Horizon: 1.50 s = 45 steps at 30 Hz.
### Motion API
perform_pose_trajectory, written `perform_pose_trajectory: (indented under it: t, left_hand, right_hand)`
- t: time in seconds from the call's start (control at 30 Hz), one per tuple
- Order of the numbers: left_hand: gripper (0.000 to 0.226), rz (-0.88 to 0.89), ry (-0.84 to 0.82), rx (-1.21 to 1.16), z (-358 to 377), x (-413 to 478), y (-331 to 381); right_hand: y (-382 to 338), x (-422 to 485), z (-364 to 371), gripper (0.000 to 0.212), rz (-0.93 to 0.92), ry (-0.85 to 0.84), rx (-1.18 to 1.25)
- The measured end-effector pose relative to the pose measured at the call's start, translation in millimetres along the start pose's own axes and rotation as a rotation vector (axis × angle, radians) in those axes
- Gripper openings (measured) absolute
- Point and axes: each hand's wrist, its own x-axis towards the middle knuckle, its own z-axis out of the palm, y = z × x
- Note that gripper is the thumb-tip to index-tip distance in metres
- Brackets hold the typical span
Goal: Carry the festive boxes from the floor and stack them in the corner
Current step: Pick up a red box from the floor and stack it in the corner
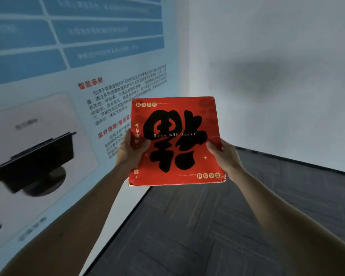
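Observation:
A flat red festive box point(175, 142) with a large black character and upside-down "HAPPY NEW YEAR" lettering is held up in front of me, above the floor. My left hand point(130, 149) grips its left edge, thumb on the top face. My right hand point(220, 153) grips its right edge, thumb on top as well. The box's far edge points toward the room corner where the two walls meet. Its underside and my fingers beneath it are hidden.
A printed wall poster point(68, 86) with blue panels and red headings covers the left wall. A plain white wall point(277, 76) stands ahead and to the right. Dark grey carpet tiles point(217, 226) cover the floor below.

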Motion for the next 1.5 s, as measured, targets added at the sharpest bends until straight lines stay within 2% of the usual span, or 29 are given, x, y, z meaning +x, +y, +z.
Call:
perform_pose_trajectory:
  t: [0.17,0.27,0.4,0.63,0.83,1.0,1.13,1.23,1.3,1.5]
  left_hand:
    - [0.064,0.069,-0.127,-0.034,54,147,19]
    - [0.066,0.074,-0.195,-0.048,93,220,24]
    - [0.066,-0.030,-0.262,-0.064,150,309,18]
    - [0.049,-0.023,-0.316,-0.055,229,482,-3]
    - [0.048,0.027,-0.275,0.073,270,637,4]
    - [0.043,0.015,-0.301,0.166,309,745,-22]
    - [0.052,0.033,-0.363,0.186,355,843,-50]
    - [0.065,0.020,-0.414,0.120,396,916,-66]
    - [0.066,-0.001,-0.462,0.119,423,957,-71]
    - [0.065,-0.132,-0.675,0.081,500,1068,-94]
  right_hand:
    - [-5,123,-3,0.011,0.068,0.168,0.033]
    - [3,185,-11,0.010,0.091,0.263,0.054]
    - [24,276,-21,0.005,0.126,0.317,0.053]
    - [54,480,-21,0.018,0.095,0.279,0.082]
    - [61,662,-5,0.029,0.119,0.217,0.145]
    - [78,786,12,0.033,0.159,0.179,0.127]
    - [106,883,22,0.034,0.211,0.194,0.131]
    - [125,951,27,0.042,0.309,0.231,0.224]
    - [136,988,29,0.044,0.375,0.246,0.271]
    - [177,1083,24,0.026,0.516,0.231,0.412]
